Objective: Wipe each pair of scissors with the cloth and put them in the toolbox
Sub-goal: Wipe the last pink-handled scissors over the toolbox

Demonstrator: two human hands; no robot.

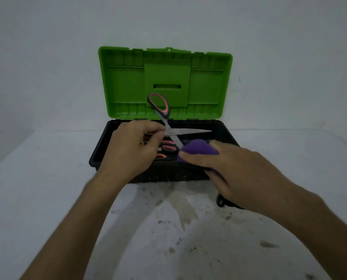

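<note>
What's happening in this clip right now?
A person is cleaning scissors over an open toolbox whose green lid stands upright. The left hand holds an opened pair of scissors near the pivot, while the right hand grips a purple cloth wrapped round the tip of the lower blade. Other pink-handled scissors already lie inside the box.

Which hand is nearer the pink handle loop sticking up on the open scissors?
Left. The left hand grips the scissors by the pivot, just below that loop. The right hand holds the purple cloth around a blade tip, farther away.
</note>
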